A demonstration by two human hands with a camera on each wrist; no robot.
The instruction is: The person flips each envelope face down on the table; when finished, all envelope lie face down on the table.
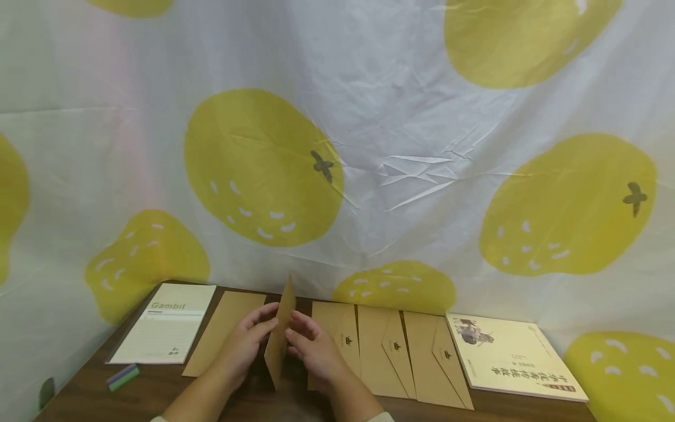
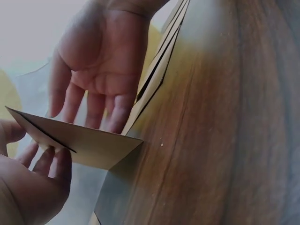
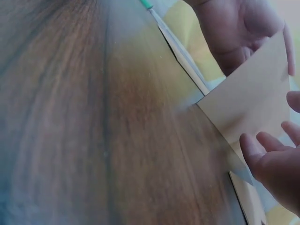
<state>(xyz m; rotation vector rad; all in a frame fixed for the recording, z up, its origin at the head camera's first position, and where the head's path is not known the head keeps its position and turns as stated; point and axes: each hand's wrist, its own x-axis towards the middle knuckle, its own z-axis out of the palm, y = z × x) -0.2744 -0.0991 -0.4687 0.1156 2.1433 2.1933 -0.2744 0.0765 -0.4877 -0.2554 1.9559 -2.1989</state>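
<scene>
At far left, a notebook [image 1: 153,343] with two sticks [image 1: 123,378] just in front. Next, a flat brown envelope [image 1: 224,328], then the left hand [image 1: 242,346], fingers loosely bent, wrapped round nothing, fingertips against the flap side of the upright envelope [image 1: 279,337]. Standing between both hands on a long edge, long axis running near to far, one broad face toward each. Right hand [image 1: 320,351] close on the other side, fingers relaxed, firmness of contact unclear; neither hand plainly nearer. Further right, three flapped envelopes [image 1: 381,346], then a book [image 1: 519,360].
</scene>
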